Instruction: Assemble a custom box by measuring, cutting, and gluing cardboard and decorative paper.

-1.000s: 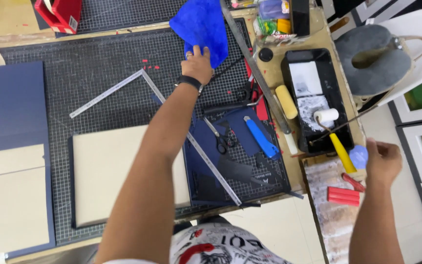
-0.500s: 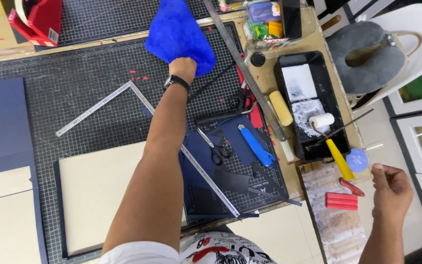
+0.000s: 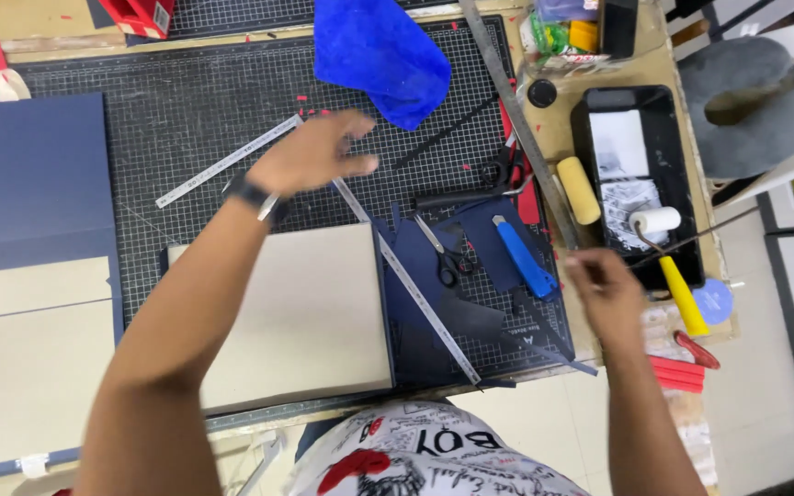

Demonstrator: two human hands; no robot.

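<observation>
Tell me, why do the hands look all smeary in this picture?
Head view: both the left hand and right hand are motion-blurred, fingers smeared; the cutting mat, blue cloth and scissors stay sharp. Lighting is even, with only soft shadows and no strong glare.

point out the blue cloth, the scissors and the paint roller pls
blue cloth (image 3: 380, 53): head view, middle of the crumpled fabric.
scissors (image 3: 443, 257): head view, where blades meet handles.
paint roller (image 3: 656, 220): head view, white roller sleeve, above the yellow handle.
</observation>
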